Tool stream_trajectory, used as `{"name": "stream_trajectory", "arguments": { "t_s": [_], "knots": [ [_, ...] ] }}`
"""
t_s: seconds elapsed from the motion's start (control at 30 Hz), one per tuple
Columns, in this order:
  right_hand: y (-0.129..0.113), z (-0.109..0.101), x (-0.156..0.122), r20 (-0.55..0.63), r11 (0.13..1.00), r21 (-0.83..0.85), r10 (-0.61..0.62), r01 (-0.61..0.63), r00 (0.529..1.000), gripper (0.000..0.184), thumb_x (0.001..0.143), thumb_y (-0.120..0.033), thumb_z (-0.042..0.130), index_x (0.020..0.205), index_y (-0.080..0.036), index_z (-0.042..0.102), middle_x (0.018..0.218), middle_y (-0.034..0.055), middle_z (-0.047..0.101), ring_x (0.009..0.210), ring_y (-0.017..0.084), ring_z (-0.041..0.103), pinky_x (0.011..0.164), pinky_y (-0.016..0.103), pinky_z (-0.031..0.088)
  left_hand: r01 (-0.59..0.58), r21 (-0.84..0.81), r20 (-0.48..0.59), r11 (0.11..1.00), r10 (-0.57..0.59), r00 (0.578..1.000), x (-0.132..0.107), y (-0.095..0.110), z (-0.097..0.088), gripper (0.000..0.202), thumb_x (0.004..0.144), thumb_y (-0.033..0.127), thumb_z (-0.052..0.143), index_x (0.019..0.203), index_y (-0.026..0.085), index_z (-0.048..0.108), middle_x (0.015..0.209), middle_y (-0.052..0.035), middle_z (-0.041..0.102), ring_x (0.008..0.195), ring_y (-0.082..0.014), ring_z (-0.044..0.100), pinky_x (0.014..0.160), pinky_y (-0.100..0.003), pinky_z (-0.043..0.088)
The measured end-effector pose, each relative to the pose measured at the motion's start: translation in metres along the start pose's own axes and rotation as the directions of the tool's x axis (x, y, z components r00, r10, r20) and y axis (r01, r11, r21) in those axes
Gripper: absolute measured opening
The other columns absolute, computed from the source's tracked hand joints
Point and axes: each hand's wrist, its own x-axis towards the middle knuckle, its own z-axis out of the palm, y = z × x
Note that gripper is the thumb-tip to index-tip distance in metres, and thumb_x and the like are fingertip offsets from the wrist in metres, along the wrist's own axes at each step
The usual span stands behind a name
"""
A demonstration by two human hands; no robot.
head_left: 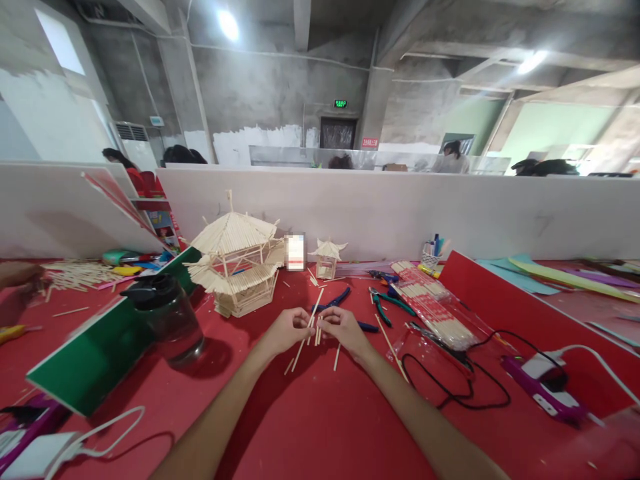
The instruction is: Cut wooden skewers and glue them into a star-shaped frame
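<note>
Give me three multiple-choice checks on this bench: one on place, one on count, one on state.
1. Where does the large bamboo-stick pavilion model stand?
A. left of the hands
B. right of the hands
C. on the white partition

2. How many stick pavilion models are on the red table?
A. one
B. two
C. four

3. What are the left hand and right hand doing?
A. lying flat
B. pinching thin bamboo sticks between them
C. gripping the blue-handled pliers

Answers: 1 A, it sits beyond the left forearm; 2 B, with a small stick pavilion by the partition; 3 B, fingertips close on sticks.

Grey concrete walls (280, 93), white partition (400, 213), ceiling lights (229, 24).
</note>
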Motion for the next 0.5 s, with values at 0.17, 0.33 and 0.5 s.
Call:
{"name": "stream_trajectory", "arguments": {
  "t_s": [0.17, 0.33, 0.5],
  "knots": [
    [0.000, 0.002, 0.000, 0.000, 1.000, -0.021, -0.004, 0.004, 1.000, 0.050, 0.052, -0.054, 0.087, 0.076, -0.019, 0.061, 0.065, -0.0027, 0.063, 0.056, 0.014, 0.061, 0.058, 0.029, 0.055, 0.035, -0.011, 0.020, 0.999, -0.035, 0.999, 0.001, -0.004, 0.004, 0.037, 0.062, 0.041, 0.081, 0.078, 0.014, 0.060, 0.066, -0.0008, 0.065, 0.061, -0.0143, 0.060, 0.060, -0.025, 0.044],
    [-0.002, 0.003, -0.002, 0.017, 1.000, -0.008, -0.017, 0.017, 1.000, 0.048, 0.053, -0.054, 0.086, 0.076, -0.019, 0.061, 0.067, -0.0021, 0.064, 0.060, 0.015, 0.063, 0.063, 0.030, 0.057, 0.015, -0.007, -0.034, 1.000, -0.015, 0.999, 0.002, -0.007, 0.010, 0.039, 0.061, 0.042, 0.082, 0.077, 0.014, 0.060, 0.066, -0.0004, 0.064, 0.060, -0.0134, 0.057, 0.059, -0.024, 0.042],
    [-0.006, -0.001, -0.004, 0.042, 0.999, -0.048, -0.001, 0.004, 0.999, 0.047, 0.056, -0.053, 0.084, 0.078, -0.019, 0.060, 0.067, -0.0019, 0.064, 0.060, 0.015, 0.064, 0.061, 0.030, 0.056, -0.013, -0.034, -0.026, 0.999, 0.012, 1.000, 0.001, -0.002, 0.011, 0.038, 0.060, 0.041, 0.083, 0.075, 0.014, 0.060, 0.064, 0.0017, 0.061, 0.058, -0.0116, 0.054, 0.058, -0.023, 0.040]
  ]
}}
